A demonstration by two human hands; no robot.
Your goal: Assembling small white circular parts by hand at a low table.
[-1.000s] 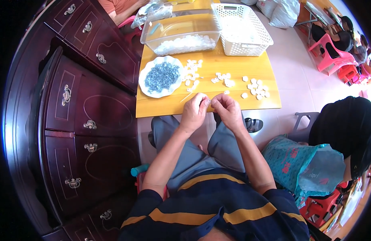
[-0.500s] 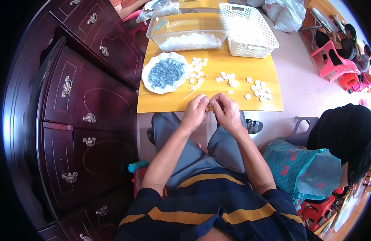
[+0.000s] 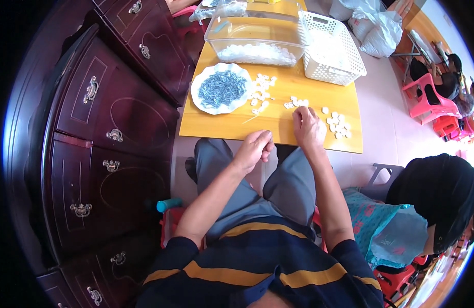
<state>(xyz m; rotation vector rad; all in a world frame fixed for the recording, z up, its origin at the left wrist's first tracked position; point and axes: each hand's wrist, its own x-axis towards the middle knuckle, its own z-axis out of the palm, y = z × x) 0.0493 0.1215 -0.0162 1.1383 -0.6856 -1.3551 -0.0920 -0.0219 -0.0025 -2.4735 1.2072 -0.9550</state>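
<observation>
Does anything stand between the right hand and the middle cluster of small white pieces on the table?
Nothing visible does. The right hand is over the table, its fingers right beside the middle cluster of small white pieces. Whether they touch is unclear from this view.

Bright light floods in from the right, bleaching the floor (image 3: 396, 128); the white pieces (image 3: 335, 121) and white basket (image 3: 332, 74) glare, detail lost. The cabinet (image 3: 137, 113) sits in shadow. Fisheye distortion curves the outer edges.
</observation>
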